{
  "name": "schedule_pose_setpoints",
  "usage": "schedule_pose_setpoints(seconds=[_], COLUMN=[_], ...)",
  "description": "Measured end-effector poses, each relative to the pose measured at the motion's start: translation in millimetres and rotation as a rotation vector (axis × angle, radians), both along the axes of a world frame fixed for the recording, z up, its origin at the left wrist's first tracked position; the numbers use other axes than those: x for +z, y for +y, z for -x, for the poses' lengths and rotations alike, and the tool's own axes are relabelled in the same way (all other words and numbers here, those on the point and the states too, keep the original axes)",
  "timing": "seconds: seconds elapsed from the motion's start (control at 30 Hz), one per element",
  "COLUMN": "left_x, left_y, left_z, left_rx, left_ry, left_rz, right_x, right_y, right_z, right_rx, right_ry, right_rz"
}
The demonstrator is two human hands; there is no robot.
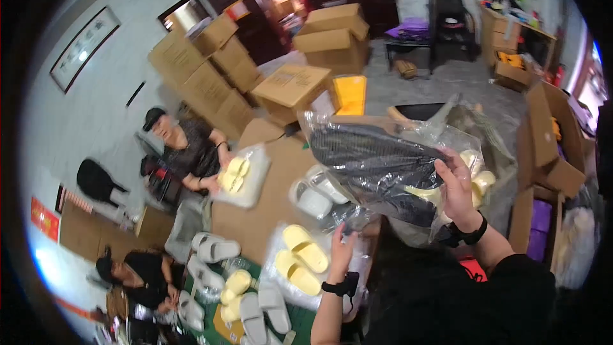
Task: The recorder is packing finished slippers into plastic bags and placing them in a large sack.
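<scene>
My right hand [456, 185] is closed on the edge of a large clear plastic bag [377, 160] raised above the table's right end. Something dark and ribbed shows through the plastic; whether it lies inside or behind I cannot tell. Below it my left hand [343, 252] has its fingers apart, close to the bag's lower crinkled part; contact is unclear. A pair of yellow slippers [300, 260] rests on a stack of clear plastic bags [271, 275] left of that hand. White slippers [317, 191] sit further back, partly under the raised bag.
Across the brown table [246, 223], a person [191, 150] handles yellow slippers [234, 174] on plastic. Another person [143, 281] sits at the lower left, near grey and yellow slippers [262, 306]. A sack [491, 140] stands right; cartons [297, 92] are stacked behind.
</scene>
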State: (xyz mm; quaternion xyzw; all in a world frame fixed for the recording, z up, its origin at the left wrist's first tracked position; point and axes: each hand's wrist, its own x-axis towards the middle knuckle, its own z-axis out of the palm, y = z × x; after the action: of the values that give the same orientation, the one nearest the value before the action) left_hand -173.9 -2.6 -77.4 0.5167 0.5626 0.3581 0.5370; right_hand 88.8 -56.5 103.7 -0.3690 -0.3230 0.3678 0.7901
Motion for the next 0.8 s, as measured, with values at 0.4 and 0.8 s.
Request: schedule_pose_setpoints(seconds=[0.4, 0.8], left_x=[0, -2], left_y=[-9, -15], left_z=[-148, -163], left_rx=[-0.453, 0.012], left_ry=[0.257, -0.092], left_rz=[-0.281, -0.317], right_x=[-16, -156], right_y=[-43, -3], right_z=[-74, -51], right_rx=[-0.849, -0.212], right_ry=[-0.443, -1.625], right_rz=[0.239, 0.669])
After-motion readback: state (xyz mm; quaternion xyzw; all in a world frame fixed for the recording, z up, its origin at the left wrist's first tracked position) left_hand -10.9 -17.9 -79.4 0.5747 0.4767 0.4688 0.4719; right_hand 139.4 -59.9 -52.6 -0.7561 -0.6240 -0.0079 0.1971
